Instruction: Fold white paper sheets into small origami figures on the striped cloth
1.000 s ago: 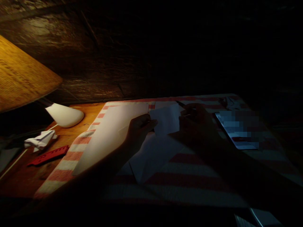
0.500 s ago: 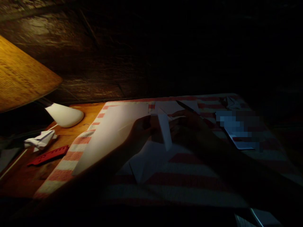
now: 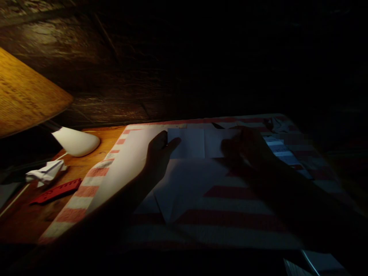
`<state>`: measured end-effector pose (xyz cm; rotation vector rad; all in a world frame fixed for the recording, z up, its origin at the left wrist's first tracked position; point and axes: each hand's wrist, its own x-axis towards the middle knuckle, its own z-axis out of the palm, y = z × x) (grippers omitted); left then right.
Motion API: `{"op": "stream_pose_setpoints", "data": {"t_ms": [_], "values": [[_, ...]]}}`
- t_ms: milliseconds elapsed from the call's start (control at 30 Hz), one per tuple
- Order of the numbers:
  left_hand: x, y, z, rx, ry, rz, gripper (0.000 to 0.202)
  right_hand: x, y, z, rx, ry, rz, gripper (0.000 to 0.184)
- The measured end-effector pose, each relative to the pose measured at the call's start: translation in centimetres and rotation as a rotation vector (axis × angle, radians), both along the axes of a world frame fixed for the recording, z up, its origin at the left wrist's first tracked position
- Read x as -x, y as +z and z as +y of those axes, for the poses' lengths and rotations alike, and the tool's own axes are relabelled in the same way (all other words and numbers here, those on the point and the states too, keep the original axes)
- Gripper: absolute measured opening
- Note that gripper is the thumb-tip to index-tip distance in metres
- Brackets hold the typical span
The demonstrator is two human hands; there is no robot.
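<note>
A white sheet of paper with a vertical crease near its middle is stretched between my two hands. My left hand pinches its left end, the thumb lying over the front. At the other end my right hand is closed on the paper; its fingers are dark and partly blurred. Below them a larger white paper with a pointed lower corner lies on the striped cloth. Another big white sheet rests on the left of the cloth, partly covered by my left arm.
A lamp with a yellow shade stands at the left. Near it lie a folded white paper shape and a red toothed strip. A phone-like device glows at the right, beside a folded paper. A dark pointed object lies behind the paper.
The folded paper, held narrow and edge-on before, is now spread out flat and wide. My right hand has moved right, and my left hand slightly left.
</note>
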<state>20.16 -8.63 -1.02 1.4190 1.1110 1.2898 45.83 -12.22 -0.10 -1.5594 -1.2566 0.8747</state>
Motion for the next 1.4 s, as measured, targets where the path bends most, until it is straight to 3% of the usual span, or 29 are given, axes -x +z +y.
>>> {"op": "stream_pose_setpoints", "data": {"t_ms": [133, 267, 500, 667, 733, 833, 933, 1000, 1100, 1233, 1300, 1400], "values": [[0.3, -0.1, 0.6, -0.012, -0.012, -0.032, 0.021, -1.0, 0.3, 0.5, -0.047, -0.011, 0.115, 0.022], [0.3, -0.1, 0.4, 0.051, -0.036, -0.069, 0.021, -0.9, 0.5, 0.4, -0.07, -0.046, 0.088, 0.018], [0.2, -0.1, 0.5, 0.062, 0.025, -0.069, 0.019, -1.2, -0.3, 0.9, -0.113, -0.02, 0.177, 0.015], [1.1, 0.0, 1.2, 0.067, -0.042, -0.16, 0.024, -2.0, 0.0, 1.0, -0.077, -0.202, 0.104, 0.019], [2.1, -0.3, 2.3, -0.034, 0.007, 0.005, 0.026, -2.5, 0.5, 1.1, -0.101, -0.259, 0.084, 0.016], [3.7, -0.8, 4.0, -0.158, 0.101, 0.598, 0.026, -3.5, 1.0, 1.4, -0.167, -0.31, -0.025, 0.021], [4.7, -0.9, 4.4, -0.195, 0.042, 1.09, 0.043, -4.8, 1.2, 1.7, -0.278, -0.4, -0.301, 0.027], [4.9, -0.7, 4.2, -0.213, 0.006, 1.254, 0.051, -5.5, 1.2, 1.9, -0.363, -0.42, -0.465, 0.022], [4.9, -0.3, 3.8, -0.222, -0.015, 1.304, 0.058, -5.9, 0.7, 2.2, -0.513, -0.322, -0.597, 0.018], [5.4, -0.6, 4.3, -0.196, -0.054, 1.228, 0.056, -5.0, -0.9, 2.7, -0.626, 0.055, -0.733, 0.02], [5.7, -0.7, 4.6, -0.148, -0.109, 1.18, 0.053, -4.4, -1.9, 3.1, -0.621, 0.208, -0.759, 0.027], [6.0, -0.5, 4.6, -0.087, -0.168, 1.154, 0.055, -4.0, -2.3, 3.9, -0.506, 0.239, -0.706, 0.028]]}}
